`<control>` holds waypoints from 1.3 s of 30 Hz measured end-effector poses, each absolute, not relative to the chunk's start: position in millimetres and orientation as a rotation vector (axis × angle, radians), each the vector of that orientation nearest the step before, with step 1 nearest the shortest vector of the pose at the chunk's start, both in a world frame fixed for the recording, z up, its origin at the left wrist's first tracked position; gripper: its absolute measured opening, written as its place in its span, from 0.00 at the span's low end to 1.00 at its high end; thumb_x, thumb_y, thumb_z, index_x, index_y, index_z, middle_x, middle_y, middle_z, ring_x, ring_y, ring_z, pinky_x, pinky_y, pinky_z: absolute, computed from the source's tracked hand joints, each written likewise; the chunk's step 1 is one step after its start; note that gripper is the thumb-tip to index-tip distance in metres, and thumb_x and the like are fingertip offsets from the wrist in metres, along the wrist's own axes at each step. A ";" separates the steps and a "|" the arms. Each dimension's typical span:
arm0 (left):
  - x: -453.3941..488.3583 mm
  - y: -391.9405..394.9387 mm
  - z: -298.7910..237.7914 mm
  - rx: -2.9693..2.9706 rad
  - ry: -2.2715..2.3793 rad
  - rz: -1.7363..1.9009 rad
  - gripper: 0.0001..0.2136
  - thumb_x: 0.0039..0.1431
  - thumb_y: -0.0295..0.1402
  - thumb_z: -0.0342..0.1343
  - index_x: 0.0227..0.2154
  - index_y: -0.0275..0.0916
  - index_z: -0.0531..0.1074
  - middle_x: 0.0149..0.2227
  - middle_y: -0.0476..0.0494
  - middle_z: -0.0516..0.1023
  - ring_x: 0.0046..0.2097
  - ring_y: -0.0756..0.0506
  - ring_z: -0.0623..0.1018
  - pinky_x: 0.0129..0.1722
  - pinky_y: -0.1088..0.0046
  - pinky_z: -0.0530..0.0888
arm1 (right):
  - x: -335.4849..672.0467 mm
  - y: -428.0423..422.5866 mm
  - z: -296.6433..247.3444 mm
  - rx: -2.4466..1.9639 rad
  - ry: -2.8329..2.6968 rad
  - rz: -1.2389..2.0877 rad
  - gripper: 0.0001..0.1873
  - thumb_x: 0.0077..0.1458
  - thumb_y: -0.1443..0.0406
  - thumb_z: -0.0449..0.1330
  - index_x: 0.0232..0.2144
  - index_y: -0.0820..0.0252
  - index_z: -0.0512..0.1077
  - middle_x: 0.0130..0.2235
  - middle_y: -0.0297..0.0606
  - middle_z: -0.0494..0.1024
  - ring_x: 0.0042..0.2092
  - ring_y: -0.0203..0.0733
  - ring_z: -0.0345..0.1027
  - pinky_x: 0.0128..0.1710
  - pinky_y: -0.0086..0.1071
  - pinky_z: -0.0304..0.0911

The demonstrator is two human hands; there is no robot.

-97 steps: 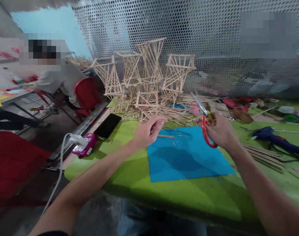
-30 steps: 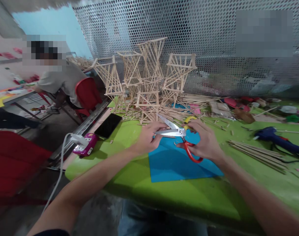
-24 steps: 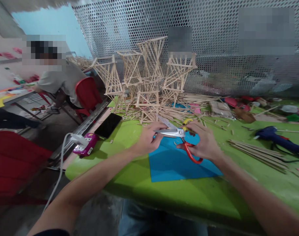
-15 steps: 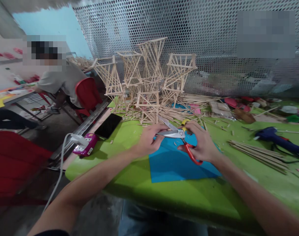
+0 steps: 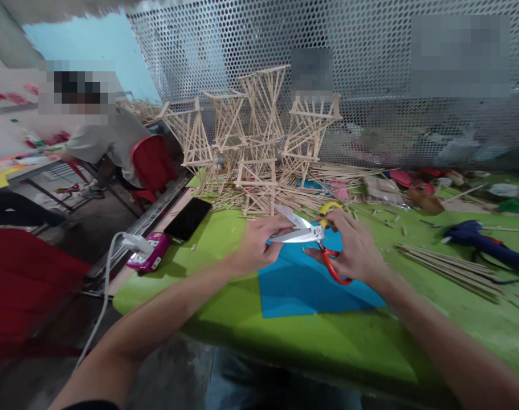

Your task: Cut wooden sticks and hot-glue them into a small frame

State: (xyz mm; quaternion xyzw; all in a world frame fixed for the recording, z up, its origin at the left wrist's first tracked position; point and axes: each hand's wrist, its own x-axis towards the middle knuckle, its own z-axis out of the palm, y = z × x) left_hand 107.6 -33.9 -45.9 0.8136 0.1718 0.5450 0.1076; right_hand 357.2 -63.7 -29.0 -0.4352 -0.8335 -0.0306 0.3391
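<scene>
My right hand (image 5: 355, 245) grips a pair of scissors (image 5: 299, 233) by its handles, one loop yellow and one red. The blades stand apart and point left. My left hand (image 5: 259, 242) is closed in a pinch right at the blade tips; what is between its fingers is too small and hidden to make out. Beneath both hands a blue sheet (image 5: 302, 285) lies flat on the green tabletop (image 5: 208, 273). Beyond them, loose thin wooden sticks (image 5: 302, 196) are heaped around a stick structure (image 5: 259, 114) of several flared towers.
To the right lie a blue glue gun (image 5: 485, 242) and a bundle of sticks (image 5: 451, 273). A black phone (image 5: 188, 219) and a purple power strip (image 5: 150, 253) with a white cable sit left. A person (image 5: 107, 136) sits on a red chair (image 5: 154, 165). Perforated metal mesh (image 5: 370, 68) stands behind.
The scissors have tilted slightly in my right hand, with the blades a little wider apart and the yellow loop raised. My left hand has hardly moved.
</scene>
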 end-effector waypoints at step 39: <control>113.3 -45.8 -27.9 2.045 0.733 1.545 0.10 0.71 0.37 0.55 0.45 0.38 0.77 0.26 0.50 0.77 0.21 0.55 0.65 0.21 0.79 0.60 | 354.9 -66.5 -24.2 -1.363 -1.905 0.250 0.27 0.57 0.51 0.65 0.20 0.55 0.56 0.20 0.27 0.53 0.24 0.34 0.47 0.25 0.32 0.46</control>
